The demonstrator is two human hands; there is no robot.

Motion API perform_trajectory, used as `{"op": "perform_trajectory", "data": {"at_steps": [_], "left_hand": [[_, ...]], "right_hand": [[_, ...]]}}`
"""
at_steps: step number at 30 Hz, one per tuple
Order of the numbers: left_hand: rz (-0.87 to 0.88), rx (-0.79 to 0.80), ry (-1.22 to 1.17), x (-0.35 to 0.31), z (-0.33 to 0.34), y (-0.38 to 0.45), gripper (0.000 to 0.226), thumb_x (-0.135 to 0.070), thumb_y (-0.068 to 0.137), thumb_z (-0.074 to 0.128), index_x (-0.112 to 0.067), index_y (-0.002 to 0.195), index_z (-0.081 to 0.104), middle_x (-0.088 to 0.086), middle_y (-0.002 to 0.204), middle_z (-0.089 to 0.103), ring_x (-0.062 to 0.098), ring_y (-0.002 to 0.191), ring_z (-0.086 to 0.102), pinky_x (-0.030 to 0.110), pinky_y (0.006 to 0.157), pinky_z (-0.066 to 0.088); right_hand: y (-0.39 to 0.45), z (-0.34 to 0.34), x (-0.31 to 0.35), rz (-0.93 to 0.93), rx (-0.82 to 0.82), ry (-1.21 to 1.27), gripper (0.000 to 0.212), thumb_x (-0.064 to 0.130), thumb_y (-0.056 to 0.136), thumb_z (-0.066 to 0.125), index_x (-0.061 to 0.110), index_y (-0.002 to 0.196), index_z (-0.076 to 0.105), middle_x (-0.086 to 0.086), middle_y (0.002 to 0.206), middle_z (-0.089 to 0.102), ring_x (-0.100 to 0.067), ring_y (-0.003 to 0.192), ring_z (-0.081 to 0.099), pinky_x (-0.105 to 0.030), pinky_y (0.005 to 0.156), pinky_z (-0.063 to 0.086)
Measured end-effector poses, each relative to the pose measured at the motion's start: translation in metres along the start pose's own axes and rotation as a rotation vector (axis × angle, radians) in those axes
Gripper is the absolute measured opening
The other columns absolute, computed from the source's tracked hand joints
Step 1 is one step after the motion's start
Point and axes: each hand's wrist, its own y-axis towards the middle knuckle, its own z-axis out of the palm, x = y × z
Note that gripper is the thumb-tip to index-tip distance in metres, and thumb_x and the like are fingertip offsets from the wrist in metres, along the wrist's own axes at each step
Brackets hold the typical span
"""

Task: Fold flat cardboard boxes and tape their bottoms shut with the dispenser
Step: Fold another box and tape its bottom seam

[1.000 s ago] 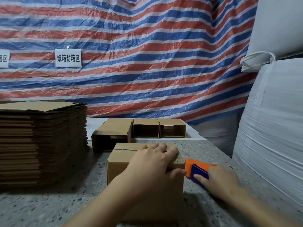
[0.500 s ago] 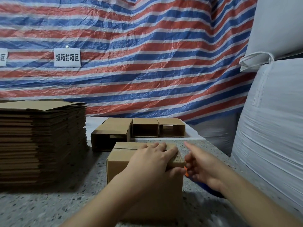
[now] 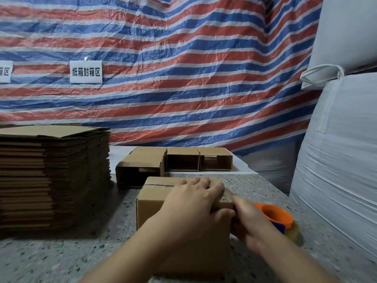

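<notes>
Standing on the speckled table (image 3: 61, 256), near centre, the box (image 3: 155, 203) had a strip of tape (image 3: 157, 185) running across its top. On that top lay the left hand (image 3: 191, 203), palm down, fingers straight toward the far right corner, thumb hooked over the near edge. At the box's right side the right hand (image 3: 251, 219) pressed with straight fingers against the wall; motion blurred it. Just right of that hand the orange and blue dispenser (image 3: 275, 218) lay on the table, held by neither hand. Behind the box, three folded boxes (image 3: 175, 160) lay on their sides in a row, open ends facing near. At the left rose a tall stack of flat boxes (image 3: 51, 176). A striped tarp (image 3: 183, 68) with a white sign (image 3: 86, 71) hung at the far side, and white sacks (image 3: 336, 160) stood at the right.
</notes>
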Motion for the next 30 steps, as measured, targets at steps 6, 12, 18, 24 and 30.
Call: {"op": "perform_trajectory", "data": {"at_steps": [6,12,18,24,30], "left_hand": [[-0.006,-0.016,0.013,-0.002,-0.001,-0.002,0.066,-0.071,0.093,0.027,-0.032,0.145,0.033,-0.002,0.145,0.047,0.020,0.136,0.041,0.040,0.111,0.034],[-0.009,-0.012,0.009,-0.002,-0.002,-0.003,0.067,-0.071,0.093,0.026,-0.033,0.148,0.029,0.000,0.150,0.042,0.021,0.140,0.037,0.041,0.114,0.030],[0.001,-0.032,0.010,-0.001,-0.001,-0.002,0.066,-0.071,0.093,0.026,-0.032,0.146,0.031,-0.001,0.145,0.046,0.020,0.135,0.041,0.041,0.112,0.034],[-0.008,-0.052,0.008,-0.002,0.001,-0.004,0.069,-0.072,0.092,0.025,-0.033,0.148,0.029,-0.001,0.149,0.044,0.021,0.138,0.039,0.041,0.113,0.032],[0.004,-0.081,0.019,0.000,0.004,-0.004,0.069,-0.073,0.092,0.023,-0.033,0.147,0.031,-0.002,0.144,0.048,0.019,0.134,0.043,0.039,0.109,0.034]], "right_hand": [[0.000,0.001,-0.004,0.095,-0.019,0.069,0.053,0.059,0.095,0.054,0.015,0.091,0.083,-0.015,0.093,0.078,-0.031,0.097,0.069,-0.040,0.082,0.050],[-0.004,0.002,-0.015,-0.253,-0.138,0.000,0.029,0.045,0.095,0.059,0.019,0.101,0.071,-0.009,0.088,0.075,-0.027,0.090,0.070,-0.046,0.082,0.054],[-0.022,0.006,-0.024,-0.545,-0.178,-0.053,0.020,0.043,0.085,0.055,0.048,0.088,0.074,0.011,0.093,0.075,-0.010,0.092,0.071,-0.028,0.076,0.058],[-0.027,0.011,-0.048,-0.468,-0.138,-0.090,0.050,0.032,0.107,0.037,0.075,0.095,0.059,0.038,0.098,0.065,0.015,0.093,0.063,-0.028,0.074,0.057],[-0.015,0.002,-0.042,-0.482,-0.142,-0.025,0.037,0.021,0.102,0.051,0.047,0.098,0.077,0.011,0.103,0.076,-0.006,0.102,0.070,-0.024,0.078,0.056]]}}
